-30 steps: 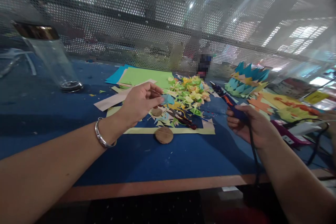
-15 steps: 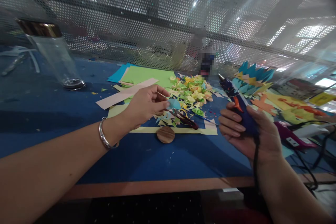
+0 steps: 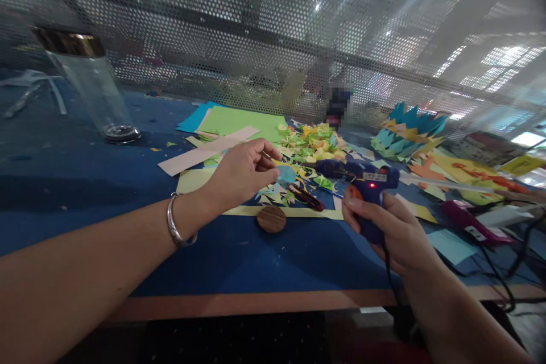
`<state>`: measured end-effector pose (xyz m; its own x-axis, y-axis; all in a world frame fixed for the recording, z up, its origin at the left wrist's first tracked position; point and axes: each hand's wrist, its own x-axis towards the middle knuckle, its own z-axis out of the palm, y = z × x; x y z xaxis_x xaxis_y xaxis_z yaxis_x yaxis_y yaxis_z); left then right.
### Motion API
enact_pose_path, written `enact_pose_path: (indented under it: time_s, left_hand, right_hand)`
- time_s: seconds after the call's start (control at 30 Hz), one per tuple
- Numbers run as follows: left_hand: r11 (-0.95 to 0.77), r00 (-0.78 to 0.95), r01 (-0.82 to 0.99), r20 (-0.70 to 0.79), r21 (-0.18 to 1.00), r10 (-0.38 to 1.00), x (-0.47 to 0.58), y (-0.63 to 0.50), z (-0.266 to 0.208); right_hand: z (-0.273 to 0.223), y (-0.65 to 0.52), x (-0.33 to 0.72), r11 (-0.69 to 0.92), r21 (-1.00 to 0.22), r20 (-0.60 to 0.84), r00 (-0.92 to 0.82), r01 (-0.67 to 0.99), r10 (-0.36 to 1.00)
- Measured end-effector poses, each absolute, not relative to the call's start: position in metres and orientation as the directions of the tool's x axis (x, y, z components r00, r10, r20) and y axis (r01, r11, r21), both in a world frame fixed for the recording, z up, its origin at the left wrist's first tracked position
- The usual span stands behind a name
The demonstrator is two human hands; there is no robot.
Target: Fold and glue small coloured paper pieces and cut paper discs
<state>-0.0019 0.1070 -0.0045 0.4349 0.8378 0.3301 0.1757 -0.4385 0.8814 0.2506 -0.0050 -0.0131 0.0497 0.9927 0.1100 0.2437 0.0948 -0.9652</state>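
Between the thumb and fingers of my left hand (image 3: 249,170) is a small light-blue paper piece (image 3: 286,174), held above the scraps. My right hand (image 3: 392,222) is wrapped round the handle of a blue glue gun (image 3: 370,185) with an orange trigger and a lit red light. Its nozzle points left, close to the paper piece but seemingly apart from it. A long glue stick (image 3: 443,183) sticks out of the gun's back. Below the paper lie dark red-handled scissors (image 3: 307,198), their blades partly hidden, and a round wooden disc (image 3: 271,219).
A heap of folded paper pieces (image 3: 319,142) lies behind my hands, beside green paper sheets (image 3: 247,120). At left stands a glass bottle (image 3: 96,91). On the right are a blue zigzag paper crown (image 3: 412,128), a magenta power strip (image 3: 473,219) and cables. A perforated metal screen (image 3: 191,40) runs behind.
My right hand has turned the glue gun from pointing upward to pointing left, bringing its nozzle near the blue paper. My left hand keeps its pinch almost in place.
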Motion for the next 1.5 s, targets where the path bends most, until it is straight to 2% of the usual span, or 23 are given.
enact_pose_path:
  time_s: [0.17, 0.3, 0.77, 1.0, 1.5]
  left_hand:
    - [-0.490, 0.442, 0.209, 0.365, 0.846, 0.819, -0.0021, 0.1058, -0.0043]
    - [-0.504, 0.460, 0.228, 0.364, 0.833, 0.810, -0.0013, 0.1033, -0.0031]
    - [-0.502, 0.483, 0.248, 0.343, 0.829, 0.805, -0.0007, 0.0980, 0.0022]
    - [-0.517, 0.489, 0.268, 0.347, 0.813, 0.800, 0.0001, 0.0982, 0.0035]
    - [-0.507, 0.523, 0.255, 0.324, 0.823, 0.788, -0.0008, 0.0989, 0.0030]
  right_hand:
    - [-0.0203, -0.0053, 0.2519, 0.118, -0.769, 0.201, 0.061, 0.628, 0.978]
    - [-0.0206, -0.0056, 0.2487, 0.133, -0.665, 0.236, 0.038, 0.735, 0.971]
    - [-0.0196, -0.0066, 0.2447, 0.182, -0.522, 0.343, 0.009, 0.833, 0.939]
    - [-0.0201, -0.0054, 0.2446, 0.177, -0.493, 0.352, 0.009, 0.852, 0.936]
    - [-0.0236, -0.0075, 0.2507, 0.116, -0.551, 0.342, 0.098, 0.826, 0.934]
